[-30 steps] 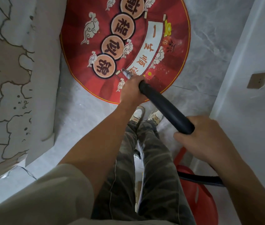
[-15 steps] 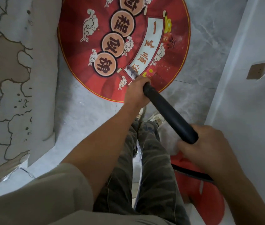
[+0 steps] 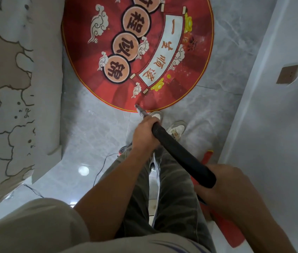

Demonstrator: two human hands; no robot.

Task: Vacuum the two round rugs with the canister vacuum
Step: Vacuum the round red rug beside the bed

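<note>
Upper middle of frame: red round rug (image 3: 137, 52) flat on grey tile. Wand (image 3: 181, 152) slanting down, metal tip (image 3: 138, 109) just at the near rim. Left hand (image 3: 145, 136) wrapped tight low for aiming, right hand (image 3: 223, 187) clamped round the top end, probably for pushing. Red canister (image 3: 225, 229) lower right, half hidden.

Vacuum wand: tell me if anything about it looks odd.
The vacuum wand ends in a bare narrow metal tip at the red rug's near edge; no wide floor head shows. Both hands, left hand and right hand, grip it. Nothing else stands out.
</note>
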